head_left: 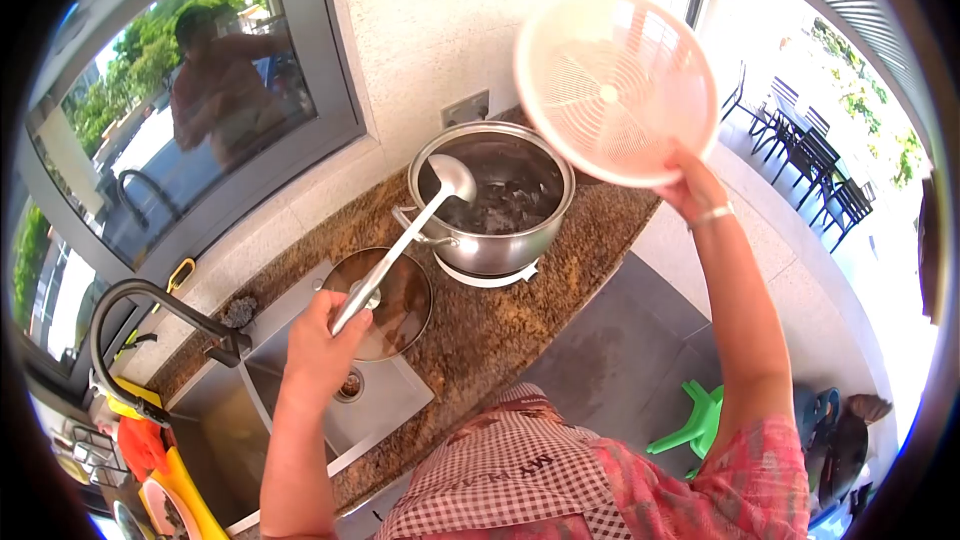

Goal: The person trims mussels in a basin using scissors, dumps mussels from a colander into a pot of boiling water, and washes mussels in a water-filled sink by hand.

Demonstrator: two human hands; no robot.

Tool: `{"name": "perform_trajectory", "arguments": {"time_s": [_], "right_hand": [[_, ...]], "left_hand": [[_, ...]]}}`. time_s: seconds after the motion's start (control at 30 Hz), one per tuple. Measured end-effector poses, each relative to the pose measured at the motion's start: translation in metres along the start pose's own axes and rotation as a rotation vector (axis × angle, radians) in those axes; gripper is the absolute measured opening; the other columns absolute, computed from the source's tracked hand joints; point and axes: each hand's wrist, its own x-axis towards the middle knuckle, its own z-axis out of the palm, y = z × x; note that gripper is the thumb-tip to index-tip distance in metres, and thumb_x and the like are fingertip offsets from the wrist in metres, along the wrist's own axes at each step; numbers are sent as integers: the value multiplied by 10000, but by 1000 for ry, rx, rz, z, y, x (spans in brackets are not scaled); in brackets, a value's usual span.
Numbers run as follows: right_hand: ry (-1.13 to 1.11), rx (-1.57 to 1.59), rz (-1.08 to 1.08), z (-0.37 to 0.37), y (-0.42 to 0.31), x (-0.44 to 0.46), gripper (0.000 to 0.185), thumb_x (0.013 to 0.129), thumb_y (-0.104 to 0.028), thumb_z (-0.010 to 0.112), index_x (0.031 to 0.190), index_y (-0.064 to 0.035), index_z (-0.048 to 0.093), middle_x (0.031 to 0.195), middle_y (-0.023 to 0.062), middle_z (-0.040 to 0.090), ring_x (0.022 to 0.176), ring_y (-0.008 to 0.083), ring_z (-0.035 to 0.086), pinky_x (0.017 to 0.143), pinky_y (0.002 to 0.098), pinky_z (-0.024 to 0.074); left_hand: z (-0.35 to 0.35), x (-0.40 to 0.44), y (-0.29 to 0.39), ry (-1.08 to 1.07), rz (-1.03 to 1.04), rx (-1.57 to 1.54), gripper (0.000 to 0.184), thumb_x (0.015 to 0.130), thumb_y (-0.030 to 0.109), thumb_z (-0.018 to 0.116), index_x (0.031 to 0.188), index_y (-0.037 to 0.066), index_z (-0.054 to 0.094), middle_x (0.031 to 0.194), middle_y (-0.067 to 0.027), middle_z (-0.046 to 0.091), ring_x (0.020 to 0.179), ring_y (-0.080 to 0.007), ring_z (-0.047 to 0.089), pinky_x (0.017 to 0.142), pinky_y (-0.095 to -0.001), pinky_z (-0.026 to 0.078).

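My left hand (325, 345) is closed round the handle of a metal ladle (458, 178), whose bowl hangs over the rim of a steel pot (505, 252). Dark contents show inside the pot. At the upper right, my right hand (693, 187) grips the lower edge of a pink plastic colander (620, 85), held up and tilted beside the pot, with nothing seen in it. A glass lid (408, 315) with a steel rim lies left of the pot, partly over the sink, below the ladle handle.
The pot stands on a white base (490, 280) on the brown granite counter (525, 315). A steel sink (225, 430) with a black faucet (150, 290) is at the left. A green stool (695, 418) stands on the floor at the right.
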Motion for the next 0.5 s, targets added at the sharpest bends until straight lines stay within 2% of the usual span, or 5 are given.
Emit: {"name": "perform_trajectory", "arguments": {"time_s": [0.13,0.17,0.2,0.33,0.5], "right_hand": [[43,408,146,-116,51,-31,465,861,47,541,1324,56,502,1197,165,630,1045,272,677,938,390,600],[52,435,193,-167,80,-25,439,861,40,540,1299,61,515,1167,167,642,1041,267,679,891,376,617],[224,452,206,-171,91,-73,414,863,32,529,1276,56,530,1148,172,650,1035,261,681,865,387,625],[462,479,280,-254,156,-95,436,849,26,490,1279,88,453,1159,231,633,965,393,700,703,378,670],[534,523,347,-328,201,-94,452,850,8,466,1286,113,410,1157,272,622,930,448,698,644,351,676]], "left_hand": [[-16,22,25,45,196,307,274,859,233,748,969,-1,658,822,-155,666,732,-282,635,707,-380,494],[-22,29,39,-27,91,367,287,860,240,741,1004,-1,680,875,-191,683,788,-328,650,748,-397,500],[-25,38,52,-57,98,390,295,861,238,737,1034,5,683,901,-197,689,808,-330,657,760,-399,503],[-23,56,88,-142,168,474,350,871,239,703,1168,53,692,1003,-205,713,900,-341,681,819,-403,518],[-6,89,117,-393,108,555,355,875,201,692,1193,42,696,988,-174,734,930,-278,694,847,-355,510]]}}
